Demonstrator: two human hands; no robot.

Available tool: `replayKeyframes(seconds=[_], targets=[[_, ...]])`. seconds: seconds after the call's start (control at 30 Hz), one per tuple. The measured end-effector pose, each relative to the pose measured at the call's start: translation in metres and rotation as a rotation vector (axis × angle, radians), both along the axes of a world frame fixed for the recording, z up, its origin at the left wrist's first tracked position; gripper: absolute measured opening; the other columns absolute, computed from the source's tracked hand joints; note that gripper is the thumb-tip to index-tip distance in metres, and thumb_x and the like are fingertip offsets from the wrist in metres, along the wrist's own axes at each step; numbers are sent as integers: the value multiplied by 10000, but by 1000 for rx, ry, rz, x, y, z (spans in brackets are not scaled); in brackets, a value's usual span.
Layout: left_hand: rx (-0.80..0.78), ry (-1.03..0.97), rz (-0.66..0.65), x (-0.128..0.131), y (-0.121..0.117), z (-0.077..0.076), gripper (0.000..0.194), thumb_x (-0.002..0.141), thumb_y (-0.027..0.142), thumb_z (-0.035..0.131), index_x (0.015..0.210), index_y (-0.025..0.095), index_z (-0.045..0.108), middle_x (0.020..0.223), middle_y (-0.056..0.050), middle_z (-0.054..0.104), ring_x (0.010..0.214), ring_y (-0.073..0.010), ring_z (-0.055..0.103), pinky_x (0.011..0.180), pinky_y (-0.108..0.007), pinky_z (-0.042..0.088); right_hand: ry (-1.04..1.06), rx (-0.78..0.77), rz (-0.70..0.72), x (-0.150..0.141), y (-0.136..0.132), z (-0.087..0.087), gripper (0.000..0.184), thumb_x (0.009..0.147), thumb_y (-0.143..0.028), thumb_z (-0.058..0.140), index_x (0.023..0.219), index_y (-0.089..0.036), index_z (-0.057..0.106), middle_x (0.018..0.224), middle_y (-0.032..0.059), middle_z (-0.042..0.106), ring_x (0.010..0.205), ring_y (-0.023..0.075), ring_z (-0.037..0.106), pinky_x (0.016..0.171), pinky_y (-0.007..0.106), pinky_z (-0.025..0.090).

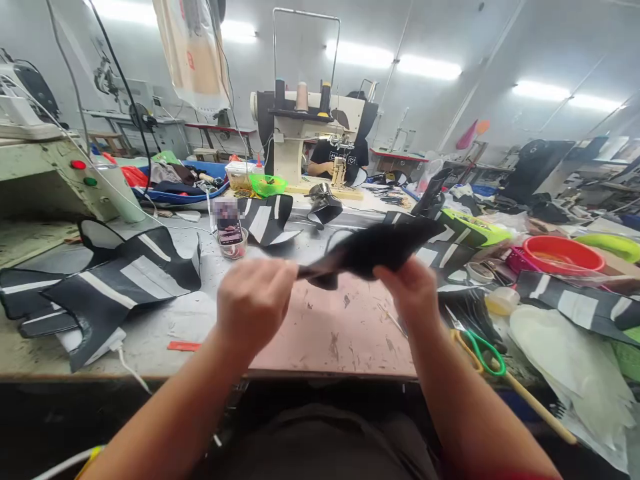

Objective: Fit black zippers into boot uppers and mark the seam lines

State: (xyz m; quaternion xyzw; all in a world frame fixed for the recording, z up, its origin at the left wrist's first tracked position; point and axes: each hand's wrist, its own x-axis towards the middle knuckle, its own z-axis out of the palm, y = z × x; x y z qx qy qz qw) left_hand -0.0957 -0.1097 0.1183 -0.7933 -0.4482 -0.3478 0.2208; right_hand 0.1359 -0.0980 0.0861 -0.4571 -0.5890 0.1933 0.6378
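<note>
Between my two hands a black piece of material (383,247) is held up above the pinkish table top (320,320); motion blurs it, and its exact kind does not show. My left hand (257,297) is closed around its narrow left end. On the other side my right hand (413,287) pinches its lower right edge between thumb and fingers. Left of my hands lie black cut pieces with white strips (145,277). A phone (230,230) leans upright in a clear cup (233,250) just beyond my left hand.
Green-handled scissors (485,350) and a wooden stick (540,407) lie at right, near a red bowl (563,257) and pale sheets (565,360). A red strip (183,346) rests at left. Behind stands a sewing machine (290,147), with a person (345,157) beyond it.
</note>
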Motion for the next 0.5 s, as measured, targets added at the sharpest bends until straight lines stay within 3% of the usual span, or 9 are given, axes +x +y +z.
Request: replayKeyframes(seconds=[0.1, 0.2, 0.27, 0.4, 0.5], targets=[[-485, 24, -159, -4, -11, -51, 222, 803, 192, 419, 773, 200, 640, 649, -27, 622, 631, -166, 560, 608, -281, 418, -64, -294, 163, 11, -25, -59, 248, 684, -382, 635, 856, -203, 626, 828, 52, 673, 786, 227, 620, 729, 375, 492], [-1094, -125, -284, -3, -15, -95, 151, 758, 230, 477, 803, 212, 620, 773, -5, 655, 744, -161, 595, 664, -257, 449, -151, -499, 133, 18, -46, -102, 322, 732, -446, 569, 932, -199, 626, 875, 85, 677, 868, 262, 616, 772, 403, 486], [-1345, -249, -280, 0, -10, -113, 147, 763, 281, 484, 811, 203, 599, 798, 2, 654, 766, -160, 597, 682, -254, 454, -184, -593, 64, 19, -53, -118, 341, 758, -487, 515, 898, -195, 623, 850, 87, 673, 849, 256, 614, 755, 392, 488], [-1417, -268, -184, 8, 10, -130, 210, 772, 323, 466, 883, 193, 589, 828, -14, 656, 773, -183, 602, 681, -275, 456, -343, -703, -200, 19, -58, -132, 343, 697, -541, 548, 647, -202, 525, 573, 29, 553, 539, 196, 529, 536, 340, 447], [-1405, -185, -172, 12, 26, -137, 238, 750, 323, 493, 919, 197, 604, 875, -23, 665, 804, -198, 611, 689, -277, 455, -443, -453, -505, 15, -63, -125, 299, 692, -464, 598, 619, -220, 442, 565, 7, 480, 516, 164, 468, 519, 315, 404]])
